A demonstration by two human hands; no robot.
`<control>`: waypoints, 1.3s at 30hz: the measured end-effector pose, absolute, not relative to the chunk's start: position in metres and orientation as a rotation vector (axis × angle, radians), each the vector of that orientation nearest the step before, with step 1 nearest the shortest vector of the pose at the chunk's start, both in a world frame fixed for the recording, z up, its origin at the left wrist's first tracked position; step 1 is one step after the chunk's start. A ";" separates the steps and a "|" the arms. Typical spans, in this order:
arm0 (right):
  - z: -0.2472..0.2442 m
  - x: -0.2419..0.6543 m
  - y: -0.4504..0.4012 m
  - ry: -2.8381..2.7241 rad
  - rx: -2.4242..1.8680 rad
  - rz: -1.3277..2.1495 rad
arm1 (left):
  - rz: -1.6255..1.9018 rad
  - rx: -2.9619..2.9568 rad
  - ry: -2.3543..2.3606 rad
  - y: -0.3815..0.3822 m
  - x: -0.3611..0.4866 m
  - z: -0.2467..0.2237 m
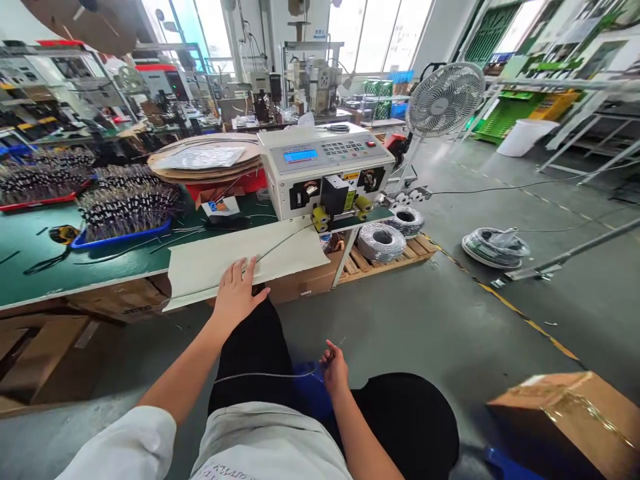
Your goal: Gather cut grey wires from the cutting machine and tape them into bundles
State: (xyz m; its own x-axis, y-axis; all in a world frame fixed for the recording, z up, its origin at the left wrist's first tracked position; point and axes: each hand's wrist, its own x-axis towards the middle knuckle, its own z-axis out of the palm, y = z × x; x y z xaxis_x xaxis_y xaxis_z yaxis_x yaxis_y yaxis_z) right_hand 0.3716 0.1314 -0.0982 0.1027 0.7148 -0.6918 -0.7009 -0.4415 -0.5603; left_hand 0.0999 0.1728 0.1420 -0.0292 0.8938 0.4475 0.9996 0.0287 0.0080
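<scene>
My left hand lies with its fingers stretched out on a pale sheet at the bench edge. Under its fingers runs a thin grey cable, which leads up to the rollers of a white wire-cutting machine. Low in front of my body, my right hand is closed around a second grey cable. That piece trails left across my lap, and a short end sticks out above the fingers.
Blue tray of bundled cables stands on the green bench. Cable coils sit on a pallet right of the bench. A fan stands behind; a cardboard box is at lower right.
</scene>
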 end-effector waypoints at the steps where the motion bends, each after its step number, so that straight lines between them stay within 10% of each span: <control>1: -0.098 0.372 0.131 -0.022 -1.248 1.599 | -0.428 -1.941 -2.024 0.175 0.095 0.142; 22: -0.047 0.367 0.126 -0.288 -0.952 1.674 | 0.152 -2.616 -2.193 0.043 0.159 0.043; 39: -0.060 0.367 0.126 -0.179 -0.948 1.703 | 0.068 -2.571 -1.994 0.043 0.140 0.060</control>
State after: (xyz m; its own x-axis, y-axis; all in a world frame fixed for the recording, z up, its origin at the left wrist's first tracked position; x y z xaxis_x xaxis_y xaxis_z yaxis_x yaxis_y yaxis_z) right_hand 0.3670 0.1257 -0.0600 -0.0539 0.8672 -0.4951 -0.7450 -0.3651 -0.5583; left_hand 0.1400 0.0433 0.0596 0.2505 0.9627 -0.1019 0.9675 -0.2450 0.0632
